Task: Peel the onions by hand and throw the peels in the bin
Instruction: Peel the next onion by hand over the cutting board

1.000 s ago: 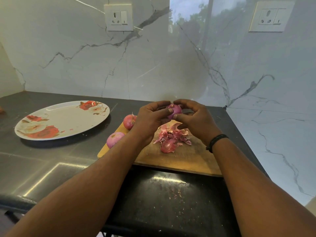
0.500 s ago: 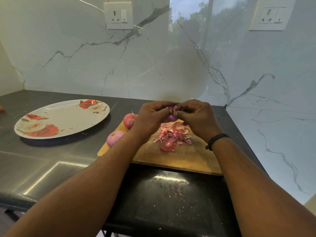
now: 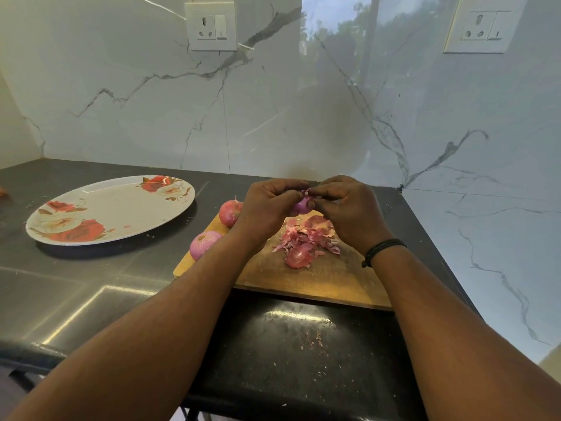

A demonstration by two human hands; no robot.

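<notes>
1. Left hand [image 3: 264,208] and right hand [image 3: 349,208], mid-frame, both curled round one onion [image 3: 302,205], pinching its skin.
2. Below: peels [image 3: 306,238] heaped on cutting board [image 3: 318,278].
3. Left of board's middle: two more onions [image 3: 204,244].

My board [image 3: 306,281] on the bench [image 3: 91,284], peels [image 3: 306,241] on it, two onions [image 3: 204,244] at its left edge, plate [image 3: 112,208] further left

Oval plate [image 3: 100,214] with red flower print, lying on the dark counter [image 3: 76,287] left of the wooden cutting board [image 3: 328,281]. White marble wall [image 3: 273,110] behind, carrying two sockets: one upper left [image 3: 210,25], one upper right [image 3: 482,26]. Black wristband [image 3: 381,249].
</notes>
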